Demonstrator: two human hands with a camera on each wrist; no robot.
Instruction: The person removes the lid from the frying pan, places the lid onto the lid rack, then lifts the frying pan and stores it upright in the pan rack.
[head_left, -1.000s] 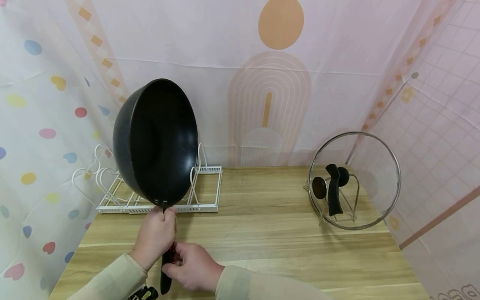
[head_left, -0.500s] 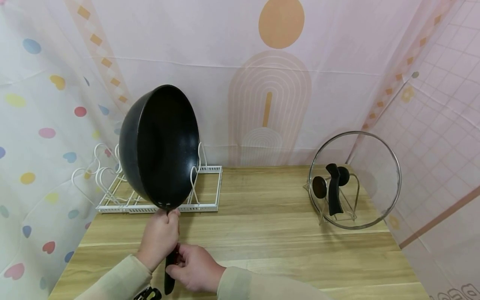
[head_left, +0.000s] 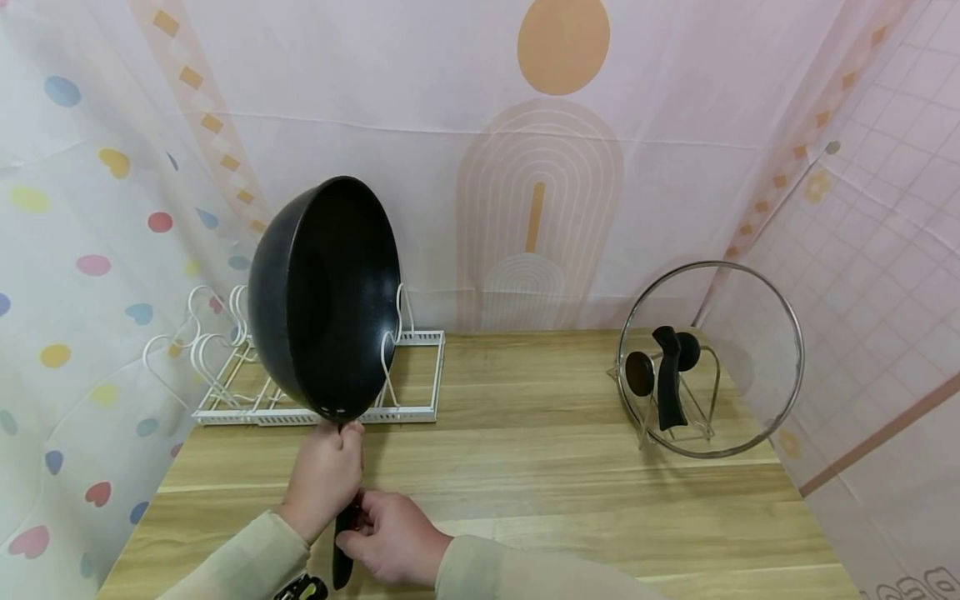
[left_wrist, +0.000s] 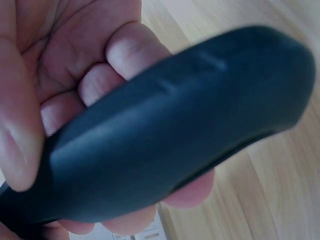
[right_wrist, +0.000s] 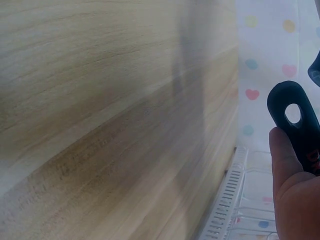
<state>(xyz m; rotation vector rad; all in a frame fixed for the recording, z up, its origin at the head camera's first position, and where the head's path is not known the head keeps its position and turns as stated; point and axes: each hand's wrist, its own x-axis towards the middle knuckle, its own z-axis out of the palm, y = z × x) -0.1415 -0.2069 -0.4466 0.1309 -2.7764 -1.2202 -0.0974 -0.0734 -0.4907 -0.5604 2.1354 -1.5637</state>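
A black wok [head_left: 345, 292] stands on its side within the white wire rack [head_left: 422, 413], its hollow facing right. Its black handle [head_left: 342, 554] points toward me. High on that handle, just below the bowl, my left hand [head_left: 324, 473] grips it. My right hand [head_left: 397, 537] pinches the handle farther down, close to its end. In the left wrist view, the left fingers [left_wrist: 135, 50] curl round the handle [left_wrist: 175, 125]. The right wrist view has the right thumb [right_wrist: 284, 155] on the handle, beside the hole at its tip. The bowl hides part of the rack.
Over on the right, a glass lid [head_left: 799, 350] with a black handle leans in a small wire stand [head_left: 715, 392]. The rack's curved wire dividers [head_left: 197, 321] rise at left. A patterned curtain [head_left: 675, 167] hangs behind the wooden table [head_left: 525, 467].
The wok has shifted to the right and a little lower in the rack, and my left hand has moved along with it. My right hand has barely moved and keeps its hold.
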